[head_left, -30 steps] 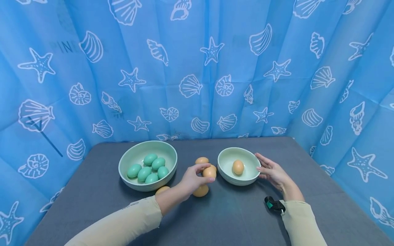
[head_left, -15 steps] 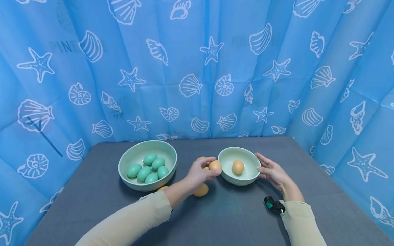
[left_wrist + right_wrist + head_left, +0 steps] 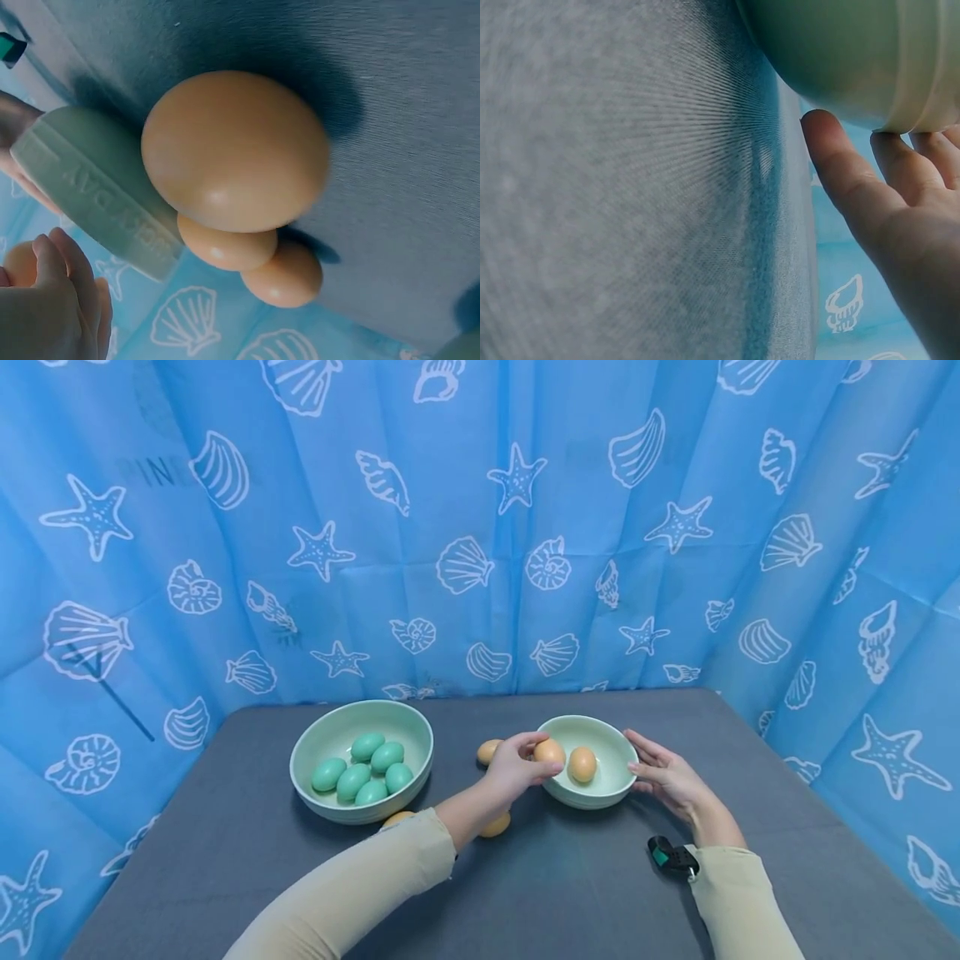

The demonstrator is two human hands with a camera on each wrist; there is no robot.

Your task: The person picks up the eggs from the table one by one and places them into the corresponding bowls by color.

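Note:
My left hand (image 3: 513,770) pinches a brown egg (image 3: 550,753) between fingers and thumb, over the left rim of the small pale green bowl (image 3: 618,756). Inside that bowl lies another brown egg (image 3: 582,764). My right hand (image 3: 681,787) rests its fingertips against the bowl's right outer wall; in the right wrist view its fingers (image 3: 847,176) reach the bowl's side (image 3: 855,60) nearly straight. Brown eggs lie on the table around my left forearm: one egg (image 3: 489,752) behind the hand, another egg (image 3: 495,824) partly hidden by the wrist.
A larger green bowl (image 3: 300,752) with several green eggs (image 3: 352,782) stands at the left. In front of it, a brown egg (image 3: 397,818) is half covered by my left sleeve. A black strap (image 3: 671,857) hangs at my right wrist. A blue shell-print curtain (image 3: 465,610) borders the grey table (image 3: 585,893).
My left hand has carried the brown egg rightward from beside the other eggs to over the small bowl's left rim. My right hand has stayed at the bowl's right side.

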